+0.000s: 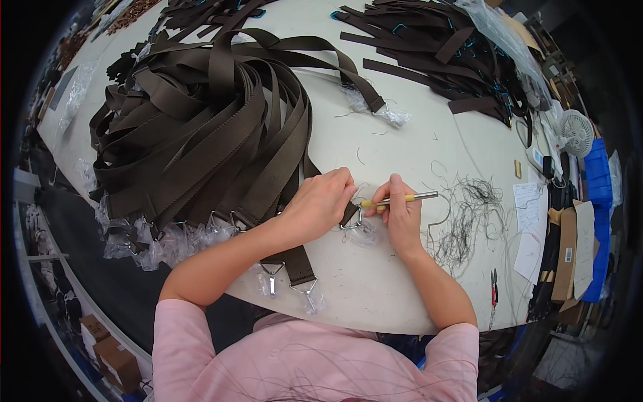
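Note:
My left hand [318,204] is closed, its fingertips pinching the end of a dark brown webbing strap [349,213]. A triangular metal ring [353,226] hangs at that end, partly wrapped in clear plastic. My right hand [402,214] is closed around a slim pen-shaped tool [418,197] with a metal barrel and a yellow section. The tool's yellow end points left, close to the strap end. Whether its tip touches the strap, I cannot tell. A large heap of the same straps [201,134] lies at the left, with plastic-wrapped metal hooks [305,287] along its near side.
Loose thread ends [469,221] lie right of my right hand, and red-handled snips [494,288] near the front right edge. Shorter dark straps [429,47] are piled at the far right. Papers [529,221], a small white fan [576,132] and a blue bin [598,174] stand at the right.

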A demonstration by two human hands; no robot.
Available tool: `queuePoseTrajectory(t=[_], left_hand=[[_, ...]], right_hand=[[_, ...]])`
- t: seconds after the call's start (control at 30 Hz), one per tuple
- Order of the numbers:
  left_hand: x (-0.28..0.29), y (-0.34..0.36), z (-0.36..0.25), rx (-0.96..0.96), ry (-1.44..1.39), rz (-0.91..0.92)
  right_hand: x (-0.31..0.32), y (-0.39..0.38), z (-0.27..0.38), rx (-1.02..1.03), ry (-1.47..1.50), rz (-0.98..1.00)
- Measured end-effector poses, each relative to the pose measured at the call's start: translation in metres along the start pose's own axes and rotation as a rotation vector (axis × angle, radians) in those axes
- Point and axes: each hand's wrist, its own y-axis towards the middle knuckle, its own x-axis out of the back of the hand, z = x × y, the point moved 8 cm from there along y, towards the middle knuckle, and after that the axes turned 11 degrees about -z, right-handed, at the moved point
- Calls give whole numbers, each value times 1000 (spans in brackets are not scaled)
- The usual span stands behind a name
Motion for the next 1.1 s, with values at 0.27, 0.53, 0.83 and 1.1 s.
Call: queuePoseTrajectory(t=[0.27,0.53,0.83,1.1], left_hand=[[-2,0,1,-24,6,-17],[10,-4,1,36,-49,121],[23,-24,-9,-198,87,271],[19,-23,-1,-261,84,198]], right_hand=[[0,0,0,-6,16,2],[23,7,10,41,143,-127],[-21,-18,9,-8,-34,32],[-21,-20,-3,-37,-30,46]])
